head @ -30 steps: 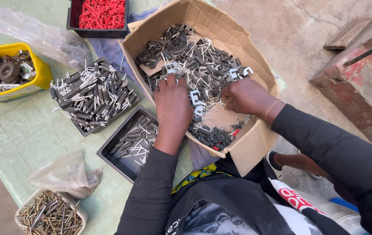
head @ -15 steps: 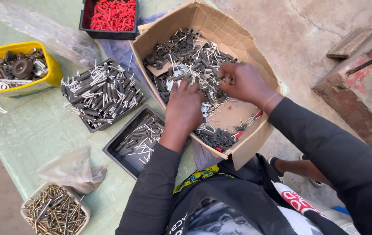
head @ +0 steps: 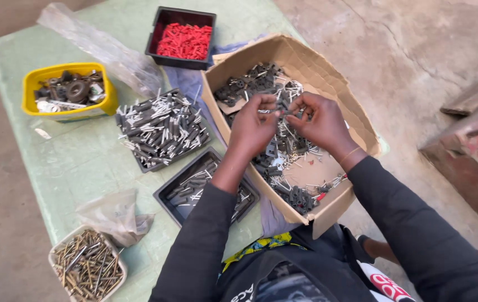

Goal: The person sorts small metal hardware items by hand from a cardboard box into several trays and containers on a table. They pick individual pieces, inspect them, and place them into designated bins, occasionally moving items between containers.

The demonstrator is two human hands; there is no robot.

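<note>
Now both hands (head: pixel 283 120) raised above the cardboard box (head: pixel 328 78), together pinching 1 small metal piece (head: pixel 281 109).

long black sleeves (head: pixel 205 240), thin bracelet (head: pixel 349 154) on right wrist

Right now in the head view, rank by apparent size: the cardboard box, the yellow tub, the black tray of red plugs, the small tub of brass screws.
1. cardboard box
2. and 3. yellow tub and black tray of red plugs: look alike, unranked
4. tub of brass screws, partly cropped, nearer the camera
</note>
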